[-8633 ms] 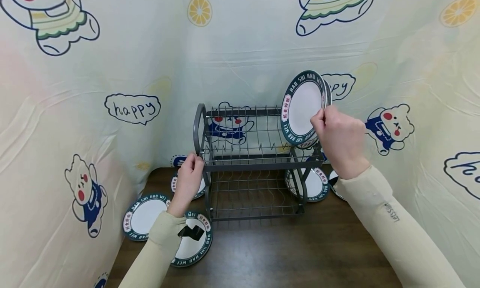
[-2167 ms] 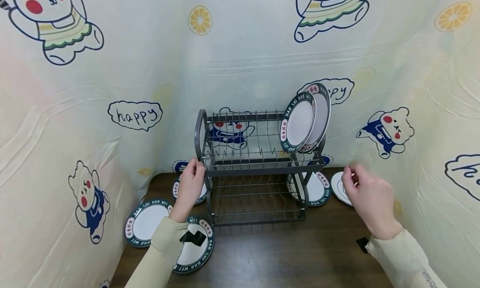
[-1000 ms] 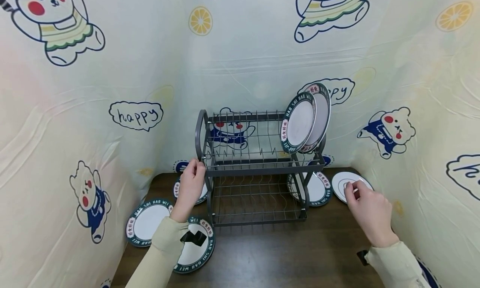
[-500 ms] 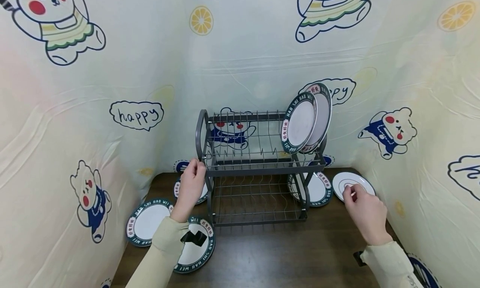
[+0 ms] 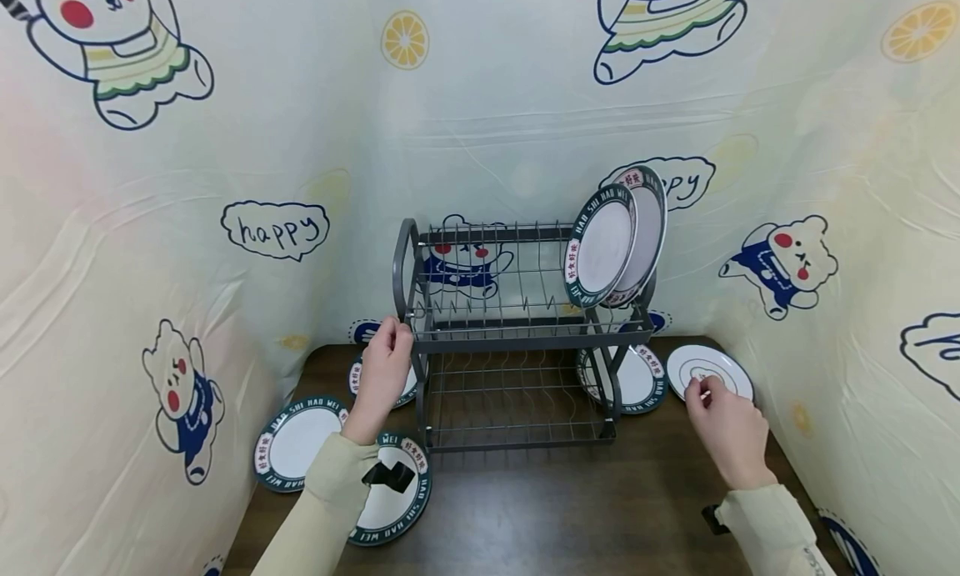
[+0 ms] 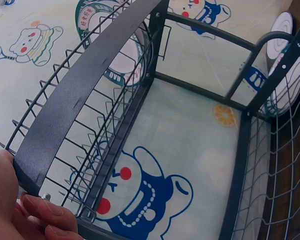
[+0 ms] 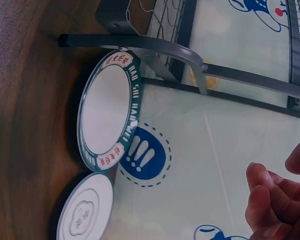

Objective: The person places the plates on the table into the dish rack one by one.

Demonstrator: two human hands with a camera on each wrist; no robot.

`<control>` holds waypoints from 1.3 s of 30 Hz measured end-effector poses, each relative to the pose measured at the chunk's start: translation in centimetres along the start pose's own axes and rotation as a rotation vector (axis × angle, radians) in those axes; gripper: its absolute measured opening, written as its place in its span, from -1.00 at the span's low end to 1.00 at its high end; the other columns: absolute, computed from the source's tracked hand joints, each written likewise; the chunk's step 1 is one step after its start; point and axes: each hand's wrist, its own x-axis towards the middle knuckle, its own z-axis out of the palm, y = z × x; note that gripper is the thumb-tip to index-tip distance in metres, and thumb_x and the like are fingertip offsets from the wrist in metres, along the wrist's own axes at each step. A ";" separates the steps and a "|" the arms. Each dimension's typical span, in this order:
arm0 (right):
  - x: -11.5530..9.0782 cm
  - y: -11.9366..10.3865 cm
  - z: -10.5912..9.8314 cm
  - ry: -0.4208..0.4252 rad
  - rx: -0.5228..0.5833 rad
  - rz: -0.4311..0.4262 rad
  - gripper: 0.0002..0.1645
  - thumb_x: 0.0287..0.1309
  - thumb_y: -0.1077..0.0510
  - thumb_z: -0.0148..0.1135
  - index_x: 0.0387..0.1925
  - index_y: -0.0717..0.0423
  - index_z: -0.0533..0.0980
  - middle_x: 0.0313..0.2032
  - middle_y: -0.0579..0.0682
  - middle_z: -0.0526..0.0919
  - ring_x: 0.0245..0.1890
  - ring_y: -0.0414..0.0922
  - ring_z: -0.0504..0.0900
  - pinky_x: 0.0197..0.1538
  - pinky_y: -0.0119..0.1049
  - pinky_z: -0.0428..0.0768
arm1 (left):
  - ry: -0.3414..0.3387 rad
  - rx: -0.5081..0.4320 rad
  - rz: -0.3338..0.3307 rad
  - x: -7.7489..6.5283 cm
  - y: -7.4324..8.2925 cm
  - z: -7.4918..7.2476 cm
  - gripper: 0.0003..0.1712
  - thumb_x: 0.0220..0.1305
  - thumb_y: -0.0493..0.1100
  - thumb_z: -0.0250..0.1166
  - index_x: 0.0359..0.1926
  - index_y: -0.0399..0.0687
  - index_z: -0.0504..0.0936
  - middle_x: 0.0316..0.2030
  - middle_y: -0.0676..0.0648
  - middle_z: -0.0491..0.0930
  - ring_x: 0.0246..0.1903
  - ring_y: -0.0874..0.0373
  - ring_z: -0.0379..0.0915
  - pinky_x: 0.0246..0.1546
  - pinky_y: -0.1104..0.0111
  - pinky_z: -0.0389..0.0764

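Observation:
A dark grey two-tier dish rack (image 5: 525, 342) stands on the table. My left hand (image 5: 382, 376) grips its front left corner; the left wrist view shows thumb and fingers around the end of the rack's front bar (image 6: 65, 110). Two green-rimmed plates, a front one (image 5: 600, 247) and one behind it (image 5: 651, 226), lean upright at the right end of the upper tier. My right hand (image 5: 731, 430), fingers loosely curled and holding nothing, is just in front of an upside-down white plate (image 5: 708, 361), overlapping its near edge in the head view.
Another green-rimmed plate (image 5: 641, 380) lies behind the rack's right leg. To the left, several more lie on the dark wooden table (image 5: 540, 501): one far left (image 5: 296, 443), one under my left forearm (image 5: 390, 509). A patterned cloth (image 5: 480, 101) surrounds the table.
Earlier my right hand held a plate at the rack's right end; it let go there and came down to the right. Over the last second it drifted slightly left. My left hand stayed.

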 end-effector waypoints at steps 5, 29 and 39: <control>0.1 0.0 0.6 -0.038 0.008 0.026 -0.63 0.46 0.03 0.06 -0.32 0.26 0.55 -0.61 0.08 0.59 -0.69 0.02 0.46 -0.61 -0.10 0.36 | 0.004 -0.002 -0.002 0.0 0.0 0.0 -0.70 0.62 -0.06 -0.09 -0.27 -0.11 0.39 -0.52 -0.05 0.33 -0.62 0.13 0.27 -0.61 0.38 0.27; 0.8 1.7 3.9 -0.180 0.019 0.131 -0.56 0.50 -0.02 -0.01 -0.32 0.26 0.53 -0.63 0.04 0.52 -0.63 0.02 0.46 -0.49 -0.04 0.41 | -0.002 -0.009 0.003 0.0 -0.1 0.1 -0.71 0.61 -0.08 -0.08 -0.29 -0.10 0.38 -0.52 -0.05 0.31 -0.62 0.13 0.25 -0.61 0.39 0.25; 1.0 2.9 5.1 -0.234 0.016 0.179 -0.57 0.49 -0.01 -0.01 -0.34 0.26 0.52 -0.62 0.05 0.53 -0.59 0.03 0.47 -0.43 -0.02 0.43 | -0.003 -0.001 -0.016 0.0 0.0 0.0 -0.71 0.61 -0.06 -0.09 -0.27 -0.10 0.39 -0.51 -0.06 0.33 -0.60 0.11 0.27 -0.60 0.38 0.27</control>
